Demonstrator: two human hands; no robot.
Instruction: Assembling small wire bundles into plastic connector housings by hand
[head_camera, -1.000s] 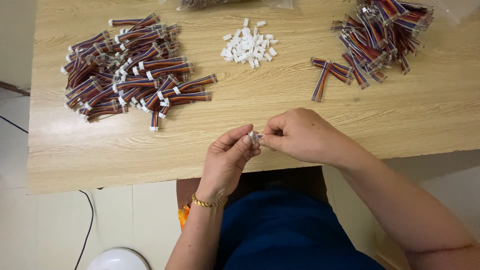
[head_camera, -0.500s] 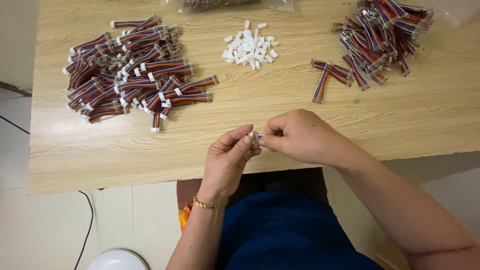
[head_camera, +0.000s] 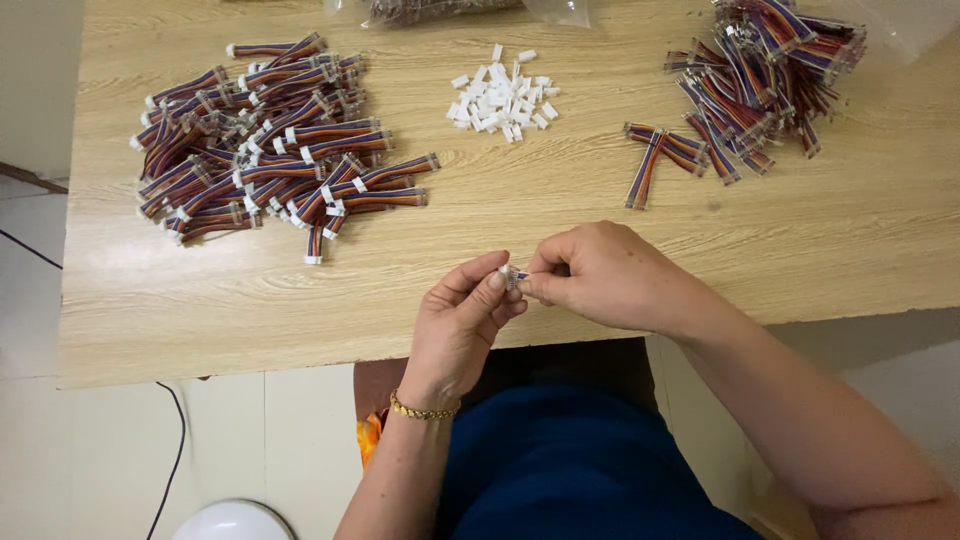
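Wooden table (head_camera: 600, 230). Left: heap of multicoloured ribbon cables with white end plugs (head_camera: 260, 130). Centre: small pile of white connector housings (head_camera: 503, 100). Right: second cable heap (head_camera: 760, 80), possibly unplugged. Top edge: clear plastic bag (head_camera: 450, 10).

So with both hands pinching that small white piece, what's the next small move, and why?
Probably press the white connector fully home: the left hand and right hand pinch it together above the table edge, with short coloured wires showing at it.

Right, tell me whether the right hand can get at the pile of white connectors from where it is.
Probably yes: the pile of white connectors lies on bare table straight ahead of the right hand, nothing between, though that hand is pinching a small piece.
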